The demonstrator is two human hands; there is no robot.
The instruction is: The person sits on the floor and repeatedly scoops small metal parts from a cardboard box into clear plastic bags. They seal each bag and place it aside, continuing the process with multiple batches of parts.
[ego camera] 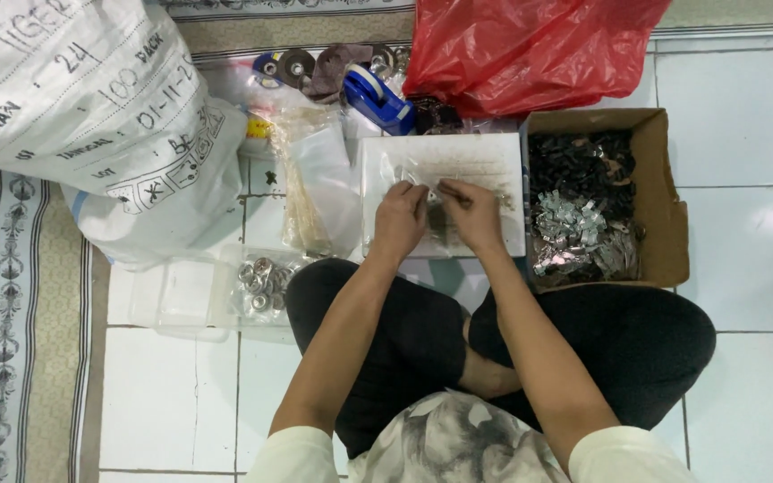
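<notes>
Both hands, left hand [400,217] and right hand [472,213], pinch the top edge of a small clear plastic bag [436,210] between closed fingertips; the bag lies on a white tray [494,161], its long axis running twelve to six o'clock, mouth toward twelve. At three o'clock stands a cardboard box [664,215] of metal clips [579,237]; at eight o'clock, a clear container [181,295] with round metal parts [261,282].

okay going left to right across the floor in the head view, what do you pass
Patterned mat → white sack → clear tub of metal rings → left hand → right hand, both on a clear bag → cardboard box of clips
</notes>
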